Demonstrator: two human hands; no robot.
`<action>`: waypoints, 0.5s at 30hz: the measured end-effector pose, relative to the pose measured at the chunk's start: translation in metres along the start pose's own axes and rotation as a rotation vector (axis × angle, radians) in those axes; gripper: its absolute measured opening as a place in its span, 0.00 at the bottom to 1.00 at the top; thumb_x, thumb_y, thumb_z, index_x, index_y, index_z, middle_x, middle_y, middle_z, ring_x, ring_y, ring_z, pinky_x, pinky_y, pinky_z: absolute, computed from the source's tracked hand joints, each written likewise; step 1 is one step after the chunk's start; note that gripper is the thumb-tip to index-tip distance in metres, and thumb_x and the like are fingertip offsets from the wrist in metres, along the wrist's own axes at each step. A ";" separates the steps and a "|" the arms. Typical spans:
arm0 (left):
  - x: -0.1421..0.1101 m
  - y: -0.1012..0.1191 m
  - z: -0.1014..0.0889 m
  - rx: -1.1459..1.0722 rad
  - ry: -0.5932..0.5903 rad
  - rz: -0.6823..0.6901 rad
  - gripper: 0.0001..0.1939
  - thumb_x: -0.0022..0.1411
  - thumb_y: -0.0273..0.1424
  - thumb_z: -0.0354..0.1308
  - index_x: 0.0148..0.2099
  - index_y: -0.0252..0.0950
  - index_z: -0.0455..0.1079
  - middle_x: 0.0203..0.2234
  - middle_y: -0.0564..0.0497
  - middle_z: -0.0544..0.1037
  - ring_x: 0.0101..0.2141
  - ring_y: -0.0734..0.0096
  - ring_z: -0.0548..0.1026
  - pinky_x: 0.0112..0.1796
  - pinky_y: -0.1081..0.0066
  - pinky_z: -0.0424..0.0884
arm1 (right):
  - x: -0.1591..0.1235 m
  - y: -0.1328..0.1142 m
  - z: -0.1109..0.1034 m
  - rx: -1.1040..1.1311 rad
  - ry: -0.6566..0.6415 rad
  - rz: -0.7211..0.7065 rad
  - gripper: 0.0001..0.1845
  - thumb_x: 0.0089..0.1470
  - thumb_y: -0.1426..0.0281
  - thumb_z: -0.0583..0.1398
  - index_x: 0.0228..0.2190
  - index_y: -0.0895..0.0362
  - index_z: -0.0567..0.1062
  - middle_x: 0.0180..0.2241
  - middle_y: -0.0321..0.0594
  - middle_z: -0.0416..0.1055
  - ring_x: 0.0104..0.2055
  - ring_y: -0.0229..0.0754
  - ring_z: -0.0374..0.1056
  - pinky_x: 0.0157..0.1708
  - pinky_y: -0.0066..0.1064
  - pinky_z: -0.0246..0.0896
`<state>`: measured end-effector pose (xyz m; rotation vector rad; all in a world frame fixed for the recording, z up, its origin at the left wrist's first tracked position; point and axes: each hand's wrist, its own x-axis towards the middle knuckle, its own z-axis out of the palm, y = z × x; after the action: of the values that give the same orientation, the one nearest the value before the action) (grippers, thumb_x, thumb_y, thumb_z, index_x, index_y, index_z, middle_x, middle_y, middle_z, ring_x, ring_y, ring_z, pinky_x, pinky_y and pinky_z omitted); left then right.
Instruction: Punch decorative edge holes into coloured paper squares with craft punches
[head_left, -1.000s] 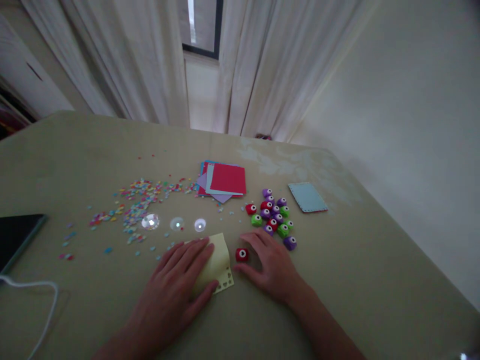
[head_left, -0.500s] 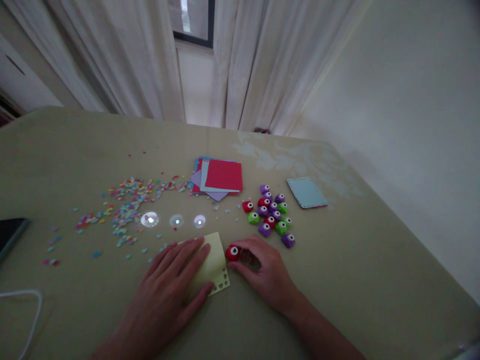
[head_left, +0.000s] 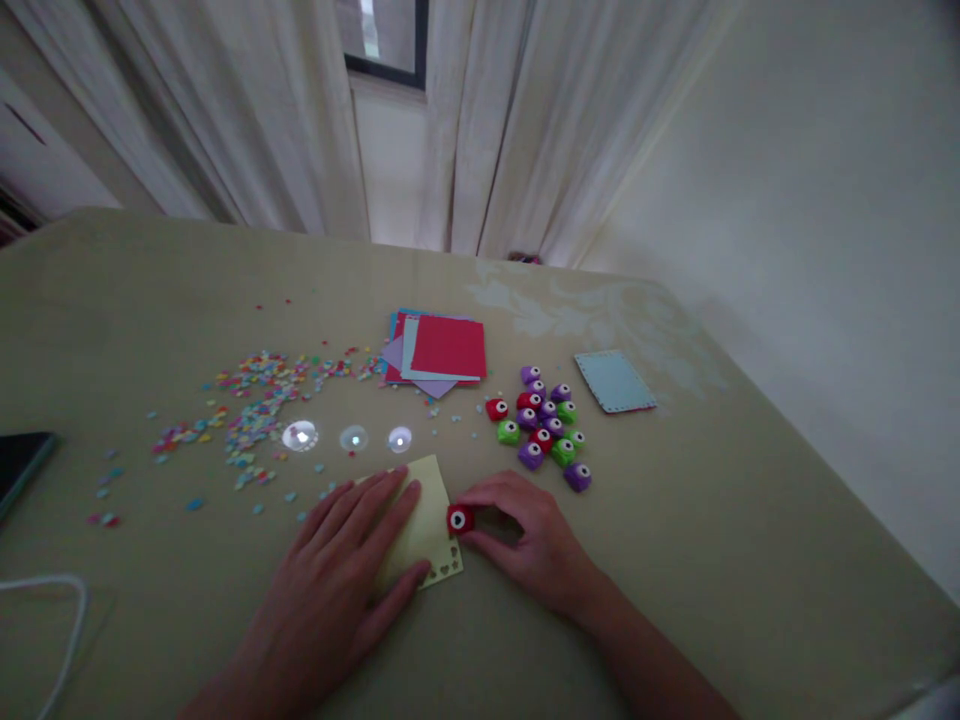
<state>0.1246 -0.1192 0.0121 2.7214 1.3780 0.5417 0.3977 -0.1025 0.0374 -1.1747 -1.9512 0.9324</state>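
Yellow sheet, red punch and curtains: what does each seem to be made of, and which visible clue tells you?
Yellow sheet: matte paper or thin card; it is thin, with small cut-out shapes along one edge.
Red punch: probably hard plastic, smooth and moulded-looking; any metal inside is hidden.
Curtains: soft, matte fabric, hanging in folds.

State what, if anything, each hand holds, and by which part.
Right hand: red craft punch, between thumb and fingers at its right side. Left hand: nothing held, resting on yellow paper.

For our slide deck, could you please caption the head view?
Left hand flat on yellow paper, right fingers gripping a red punch at its edge.
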 end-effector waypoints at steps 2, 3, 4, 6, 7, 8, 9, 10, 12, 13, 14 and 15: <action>0.000 -0.001 0.000 0.012 0.002 0.009 0.35 0.75 0.45 0.58 0.77 0.41 0.58 0.73 0.46 0.69 0.68 0.51 0.69 0.68 0.53 0.58 | 0.000 0.000 -0.001 -0.014 -0.011 0.006 0.12 0.64 0.68 0.72 0.49 0.53 0.84 0.45 0.43 0.85 0.47 0.48 0.79 0.51 0.39 0.71; 0.000 -0.001 0.001 0.018 0.003 0.016 0.36 0.75 0.46 0.58 0.78 0.41 0.58 0.73 0.46 0.68 0.68 0.52 0.69 0.69 0.54 0.56 | 0.000 0.000 -0.001 -0.018 -0.017 0.010 0.12 0.64 0.69 0.71 0.49 0.53 0.84 0.45 0.43 0.85 0.48 0.48 0.79 0.52 0.40 0.71; -0.001 -0.001 0.001 0.022 0.002 0.021 0.37 0.74 0.47 0.58 0.78 0.41 0.57 0.73 0.46 0.67 0.69 0.52 0.68 0.69 0.54 0.55 | 0.000 0.000 -0.002 -0.018 -0.024 0.009 0.13 0.64 0.70 0.71 0.50 0.52 0.84 0.46 0.43 0.85 0.48 0.48 0.79 0.52 0.40 0.71; -0.001 -0.002 0.001 0.025 -0.010 0.024 0.37 0.74 0.47 0.58 0.79 0.41 0.56 0.74 0.47 0.66 0.70 0.53 0.67 0.71 0.54 0.53 | 0.001 -0.001 -0.003 -0.012 -0.041 0.002 0.14 0.63 0.73 0.69 0.51 0.52 0.83 0.47 0.43 0.85 0.49 0.48 0.79 0.53 0.40 0.72; -0.001 -0.002 0.001 0.024 -0.020 0.021 0.38 0.75 0.48 0.58 0.79 0.41 0.56 0.75 0.47 0.66 0.70 0.53 0.66 0.71 0.54 0.52 | 0.001 -0.002 -0.004 -0.010 -0.047 0.000 0.15 0.63 0.73 0.69 0.51 0.52 0.84 0.47 0.43 0.85 0.49 0.48 0.79 0.53 0.40 0.72; -0.001 -0.001 0.000 0.023 -0.027 0.018 0.38 0.75 0.48 0.58 0.79 0.41 0.55 0.75 0.47 0.65 0.71 0.53 0.66 0.71 0.54 0.52 | 0.002 -0.003 -0.004 -0.010 -0.053 0.000 0.14 0.64 0.73 0.69 0.51 0.52 0.84 0.47 0.43 0.85 0.49 0.48 0.79 0.53 0.40 0.72; -0.001 -0.001 0.000 0.022 -0.031 0.016 0.38 0.75 0.48 0.57 0.79 0.41 0.55 0.75 0.47 0.65 0.71 0.53 0.66 0.71 0.53 0.53 | 0.002 -0.003 -0.004 -0.012 -0.055 -0.003 0.13 0.64 0.72 0.70 0.50 0.52 0.84 0.47 0.42 0.86 0.48 0.48 0.79 0.53 0.40 0.72; 0.000 -0.001 0.000 0.021 -0.032 0.015 0.38 0.75 0.48 0.57 0.79 0.42 0.55 0.75 0.47 0.64 0.71 0.52 0.66 0.71 0.53 0.53 | 0.003 -0.004 -0.004 -0.014 -0.058 -0.007 0.12 0.64 0.71 0.70 0.50 0.51 0.84 0.46 0.42 0.86 0.48 0.48 0.79 0.52 0.40 0.71; 0.000 -0.001 0.000 0.023 -0.028 0.014 0.38 0.75 0.48 0.57 0.80 0.42 0.55 0.75 0.47 0.65 0.71 0.52 0.66 0.70 0.53 0.55 | 0.004 -0.004 -0.003 -0.019 -0.065 -0.012 0.12 0.65 0.68 0.71 0.49 0.51 0.85 0.46 0.41 0.86 0.47 0.48 0.79 0.52 0.40 0.71; 0.000 -0.001 0.000 0.024 -0.022 0.016 0.38 0.75 0.49 0.57 0.79 0.42 0.55 0.75 0.47 0.65 0.71 0.51 0.67 0.70 0.53 0.55 | 0.004 -0.004 -0.003 -0.022 -0.069 -0.011 0.11 0.65 0.67 0.71 0.49 0.51 0.85 0.46 0.41 0.86 0.47 0.48 0.79 0.52 0.40 0.71; 0.001 -0.001 0.000 0.025 -0.020 0.018 0.38 0.75 0.49 0.57 0.79 0.41 0.55 0.75 0.47 0.65 0.70 0.51 0.67 0.70 0.53 0.55 | 0.004 -0.004 -0.002 -0.024 -0.073 -0.006 0.11 0.66 0.66 0.70 0.50 0.51 0.85 0.46 0.42 0.86 0.47 0.48 0.79 0.52 0.40 0.71; 0.001 -0.001 0.000 0.025 -0.019 0.021 0.38 0.75 0.49 0.57 0.79 0.41 0.56 0.75 0.48 0.65 0.70 0.51 0.67 0.70 0.53 0.56 | 0.004 -0.003 -0.002 -0.027 -0.075 0.002 0.11 0.66 0.65 0.70 0.50 0.51 0.85 0.46 0.42 0.86 0.47 0.48 0.79 0.52 0.41 0.71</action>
<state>0.1247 -0.1180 0.0119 2.7562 1.3622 0.5014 0.3964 -0.0997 0.0420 -1.1723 -2.0287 0.9663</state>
